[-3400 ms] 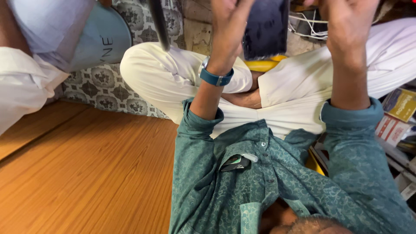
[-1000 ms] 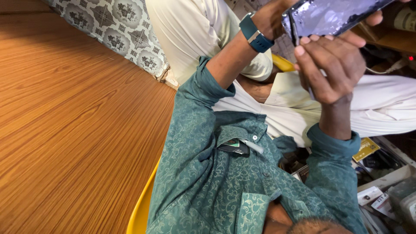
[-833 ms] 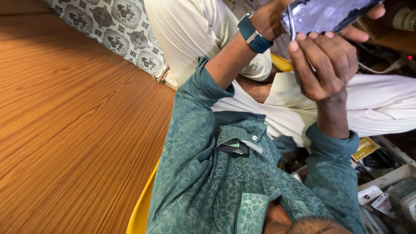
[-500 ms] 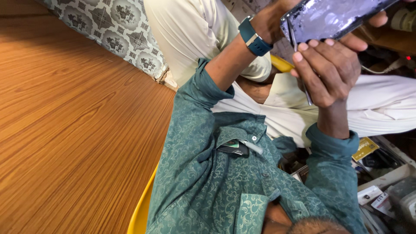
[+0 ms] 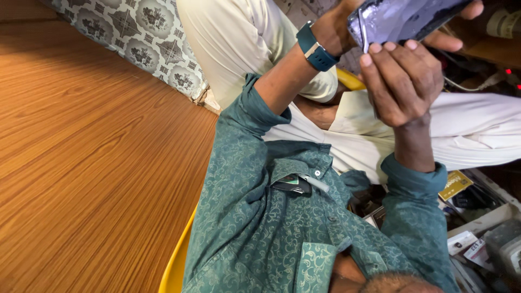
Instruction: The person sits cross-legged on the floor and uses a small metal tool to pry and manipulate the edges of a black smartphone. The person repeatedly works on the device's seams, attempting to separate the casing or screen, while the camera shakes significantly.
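Head view: both hands (image 5: 401, 81) grip phone (image 5: 401, 19).

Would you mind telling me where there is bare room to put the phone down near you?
The wooden floor lies bare, bordered by the patterned cushion and the yellow seat edge. The lap is taken up by both hands on the phone. The tray of small parts beside the other sleeve is crowded.

Wood-grain floor (image 5: 81, 163) filled the left side, orange-brown laminate. A patterned grey floral cushion (image 5: 141, 43) lay on it at upper left, edge touching the boards. A yellow seat edge (image 5: 176, 260) sat at bottom, beside the floor. Cluttered tray (image 5: 483, 222) of small boxes and cards sat at lower right.
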